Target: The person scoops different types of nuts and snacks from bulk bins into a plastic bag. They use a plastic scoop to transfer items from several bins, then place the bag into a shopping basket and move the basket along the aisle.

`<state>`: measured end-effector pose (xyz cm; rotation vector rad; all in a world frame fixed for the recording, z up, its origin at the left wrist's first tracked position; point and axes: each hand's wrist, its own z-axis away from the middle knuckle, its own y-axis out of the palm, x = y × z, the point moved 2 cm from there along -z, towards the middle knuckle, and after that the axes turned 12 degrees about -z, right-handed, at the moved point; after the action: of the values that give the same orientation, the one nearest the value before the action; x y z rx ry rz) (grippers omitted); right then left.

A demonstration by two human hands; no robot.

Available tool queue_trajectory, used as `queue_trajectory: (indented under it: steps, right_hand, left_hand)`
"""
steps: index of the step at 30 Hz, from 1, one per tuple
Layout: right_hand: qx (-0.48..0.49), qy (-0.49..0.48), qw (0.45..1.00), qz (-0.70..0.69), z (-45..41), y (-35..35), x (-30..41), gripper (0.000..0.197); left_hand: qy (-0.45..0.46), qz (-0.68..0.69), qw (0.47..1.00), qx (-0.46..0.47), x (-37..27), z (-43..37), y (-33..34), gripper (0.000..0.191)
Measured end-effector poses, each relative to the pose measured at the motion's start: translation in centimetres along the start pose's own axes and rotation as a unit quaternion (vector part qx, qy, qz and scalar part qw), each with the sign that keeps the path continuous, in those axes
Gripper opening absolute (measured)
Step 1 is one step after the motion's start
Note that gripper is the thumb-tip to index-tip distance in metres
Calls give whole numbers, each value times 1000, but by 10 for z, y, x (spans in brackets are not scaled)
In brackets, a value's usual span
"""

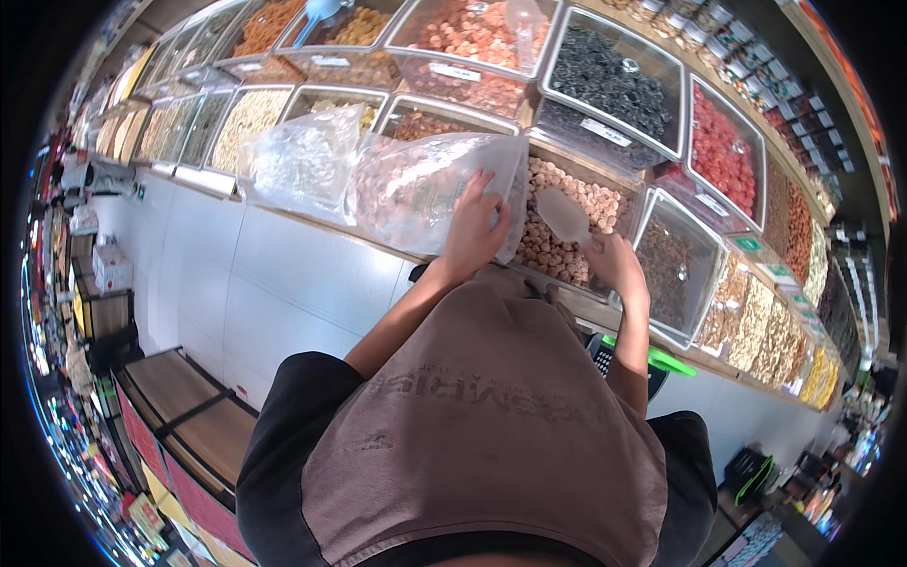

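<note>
My right hand (618,266) grips the handle of a clear plastic scoop (565,215), whose bowl lies over a bin of pale brown, round dried pieces (560,256). My left hand (479,220) rests on a large clear plastic bag (414,191), fingers bent and somewhat apart; whether they pinch the film is unclear. Reddish-brown pieces show through the bag, which lies over the bins left of the pale brown one. Another crumpled clear bag (301,166) adjoins it on the left. Whether the scoop holds anything cannot be told.
Lidded bins of black dried pieces (606,81), red dried pieces (719,152) and dark brown dried food (662,269) surround the right hand. A blue scoop (312,21) lies on a bin at the upper left. A green-edged basket (666,363) is below the display's right part.
</note>
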<state>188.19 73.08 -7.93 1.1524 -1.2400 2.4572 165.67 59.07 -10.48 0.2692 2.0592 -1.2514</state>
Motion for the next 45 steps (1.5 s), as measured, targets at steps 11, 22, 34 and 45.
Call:
queue_trajectory:
  steps: [11, 22, 34, 45]
  right_hand:
    - [-22, -19, 997, 70, -63, 124, -99, 38]
    - [-7, 184, 924, -336, -78, 130, -127, 38]
    - [15, 147, 950, -274, -69, 118, -116, 50]
    - [-15, 94, 967, -234, -94, 133, -120, 41]
  left_hand:
    - [107, -168, 978, 61, 79, 13, 77, 16]
    - [103, -167, 978, 77, 73, 8, 73, 14]
    - [110, -135, 983, 49, 78, 12, 70, 11]
    - [114, -159, 980, 46, 76, 13, 74, 14]
